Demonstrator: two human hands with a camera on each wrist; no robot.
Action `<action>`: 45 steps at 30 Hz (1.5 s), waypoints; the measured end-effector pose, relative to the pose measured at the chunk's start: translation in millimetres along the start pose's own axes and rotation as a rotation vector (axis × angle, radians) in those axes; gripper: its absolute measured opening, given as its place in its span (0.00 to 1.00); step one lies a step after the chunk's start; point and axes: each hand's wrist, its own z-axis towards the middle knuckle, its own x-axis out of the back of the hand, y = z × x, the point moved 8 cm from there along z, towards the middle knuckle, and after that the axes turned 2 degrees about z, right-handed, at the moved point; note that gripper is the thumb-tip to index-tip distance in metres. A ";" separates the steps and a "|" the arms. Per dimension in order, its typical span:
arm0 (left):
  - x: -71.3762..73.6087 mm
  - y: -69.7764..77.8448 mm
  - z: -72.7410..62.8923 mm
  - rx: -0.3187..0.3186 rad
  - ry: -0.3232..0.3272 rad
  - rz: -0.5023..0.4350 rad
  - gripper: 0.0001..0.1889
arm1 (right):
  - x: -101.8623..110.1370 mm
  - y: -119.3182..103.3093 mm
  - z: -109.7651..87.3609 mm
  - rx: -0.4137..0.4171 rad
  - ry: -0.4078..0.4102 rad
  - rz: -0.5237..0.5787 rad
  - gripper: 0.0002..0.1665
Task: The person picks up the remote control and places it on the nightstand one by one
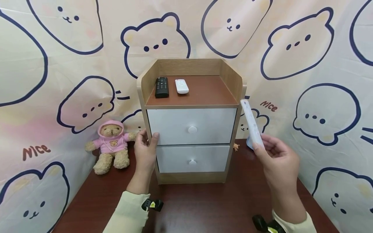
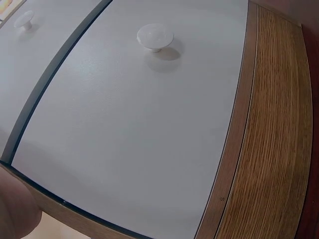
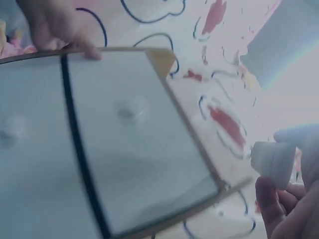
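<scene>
A small wooden cabinet (image 1: 190, 178) with two white drawers stands upright on the dark red table. My left hand (image 1: 146, 150) holds its left side, the thumb lying over the front edge beside the upper drawer (image 1: 172, 126). At the right, my right hand (image 1: 276, 161) pinches a long white object (image 1: 252, 124) shaped like a remote, raised and tilted beside the cabinet; its face is turned away. The right wrist view shows the near end of this white object (image 3: 274, 162) between thumb and fingers. A black remote (image 1: 162, 87) and a white remote (image 1: 182, 86) lie on the cabinet top.
A teddy bear (image 1: 112, 147) in a pink hoodie sits left of the cabinet. Behind my right hand, a blue item (image 1: 249, 142) is partly hidden. A small orange item (image 1: 236, 147) lies by the cabinet's right side. Printed cloth (image 1: 326, 110) encloses the table (image 1: 189, 207).
</scene>
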 end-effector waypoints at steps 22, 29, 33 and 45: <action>-3.7 -0.8 2.5 0.005 -0.017 -0.015 0.22 | -176.9 -82.2 82.4 0.234 -0.260 -0.742 0.32; -1.2 -1.6 1.9 0.001 0.006 -0.028 0.21 | -213.6 -75.1 101.4 0.192 -0.333 -0.916 0.25; 0.9 -2.7 1.9 -0.008 0.020 -0.053 0.19 | -225.8 -71.7 102.7 0.213 -0.349 -0.964 0.23; -0.9 -1.1 2.1 -0.014 0.010 -0.057 0.18 | -235.1 -65.2 108.5 0.208 -0.355 -1.087 0.24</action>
